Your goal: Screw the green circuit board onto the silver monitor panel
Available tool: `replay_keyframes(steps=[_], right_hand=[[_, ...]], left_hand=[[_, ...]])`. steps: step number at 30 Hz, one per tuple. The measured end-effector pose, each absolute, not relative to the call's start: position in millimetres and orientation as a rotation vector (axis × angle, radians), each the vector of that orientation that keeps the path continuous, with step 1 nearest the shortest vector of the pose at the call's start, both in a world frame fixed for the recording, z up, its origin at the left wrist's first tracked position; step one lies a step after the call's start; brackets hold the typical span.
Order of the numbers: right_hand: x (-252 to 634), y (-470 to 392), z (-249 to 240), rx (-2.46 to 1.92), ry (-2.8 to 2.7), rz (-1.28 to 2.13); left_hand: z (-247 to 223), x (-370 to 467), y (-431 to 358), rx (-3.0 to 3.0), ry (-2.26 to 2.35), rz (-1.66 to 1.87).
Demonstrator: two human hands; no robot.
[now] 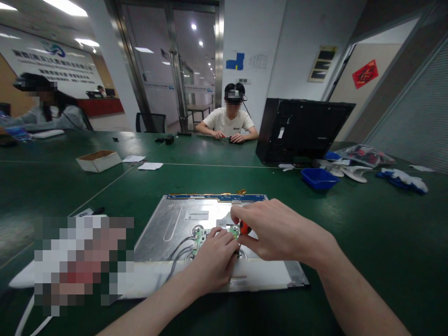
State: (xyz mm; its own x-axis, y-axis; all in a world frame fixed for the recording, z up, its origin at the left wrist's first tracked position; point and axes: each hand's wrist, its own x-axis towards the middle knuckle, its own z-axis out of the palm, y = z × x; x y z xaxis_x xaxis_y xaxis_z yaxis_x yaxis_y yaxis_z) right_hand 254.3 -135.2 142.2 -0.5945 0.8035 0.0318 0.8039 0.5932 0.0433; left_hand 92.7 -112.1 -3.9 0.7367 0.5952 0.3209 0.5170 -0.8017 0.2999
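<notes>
Circuit board (200, 237) — one, left hand (219, 254) atop, right hand (275, 229) — one orange tool (245, 227)

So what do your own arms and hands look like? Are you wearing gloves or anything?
No gloves: the left hand and right hand are both bare. The left forearm and right forearm are bare too, with no sleeve, watch or bracelet in sight. I see no rings or markings, but some fingers are partly hidden.

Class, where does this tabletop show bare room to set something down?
Bare tabletop shows between the right forearm and blue tray, and between the white box and metal panel. Crowded: around the circuit board, where left hand and right hand are close together.
</notes>
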Motion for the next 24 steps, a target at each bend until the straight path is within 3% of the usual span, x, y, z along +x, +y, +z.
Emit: replay_keyframes(steps=[5, 16, 24], right_hand=[[248.3, -131.7, 142.1, -1.567, -2.727, -0.172], [257.3, -135.8, 141.1, -1.379, -2.776, -0.085], [246.5, -133.3, 142.4, -1.529, -2.764, -0.145]], left_hand=[[-5.2, 91.6, -111.5, 2.735, 0.854, 0.611], [-3.2, 93.6, -111.5, 2.762, 0.872, 0.553], [-3.5, 92.8, -113.3, 2.74, 0.882, 0.564]])
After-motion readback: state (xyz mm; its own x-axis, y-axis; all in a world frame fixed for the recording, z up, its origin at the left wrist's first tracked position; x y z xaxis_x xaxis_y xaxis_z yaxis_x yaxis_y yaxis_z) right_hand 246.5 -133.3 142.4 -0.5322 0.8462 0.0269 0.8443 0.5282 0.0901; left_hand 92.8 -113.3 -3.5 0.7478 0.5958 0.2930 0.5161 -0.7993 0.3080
